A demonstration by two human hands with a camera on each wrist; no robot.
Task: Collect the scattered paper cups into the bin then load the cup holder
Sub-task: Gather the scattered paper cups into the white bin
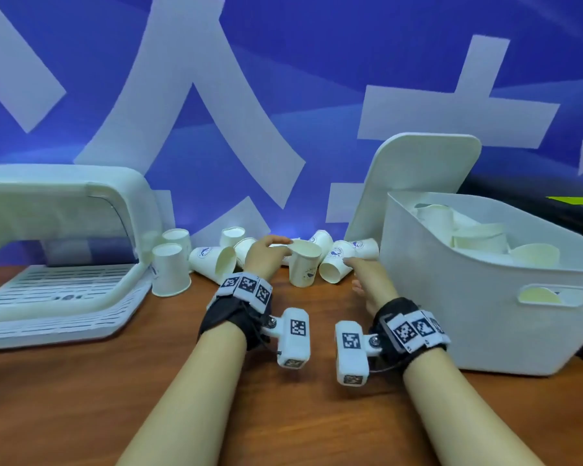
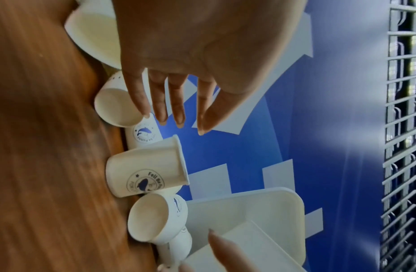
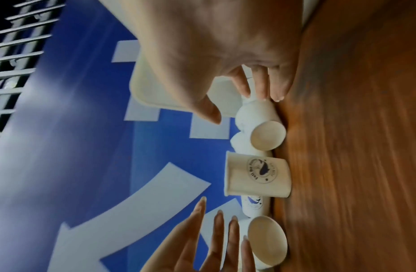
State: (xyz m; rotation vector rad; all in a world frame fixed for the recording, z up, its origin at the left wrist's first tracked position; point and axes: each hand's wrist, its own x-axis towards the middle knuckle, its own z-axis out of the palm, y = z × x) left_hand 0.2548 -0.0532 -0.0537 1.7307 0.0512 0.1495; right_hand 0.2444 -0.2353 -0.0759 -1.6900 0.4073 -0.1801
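You're in the collecting step: the bin [image 1: 485, 297] on your right has some cups in it already, but a pile of cups [image 1: 337, 260] sits scattered on the surface [image 1: 81, 398] at the back, between the cup holder [image 1: 64, 264] on your left and the bin. The holder looks like it hasn't been loaded yet, so I'd say that part comes later

Your left hand [image 1: 266, 255] is up by the rim of the upright cup [image 1: 304, 265] in the middle. From the left wrist view the fingers [image 2: 160, 103] are straight and spread, gripping nothing; whether they touch that rim I can't tell. Your right hand [image 1: 372, 280] is loose and open too, fingertips [image 3: 260, 88] right at a tipped-over cup [image 1: 335, 269], maybe brushing it, not wrapped round it

Next move is probably just closing on one cup each and swinging right to the bin. Go gentle, paper cups crush easy, and the tipped ones will likely roll if you nudge them
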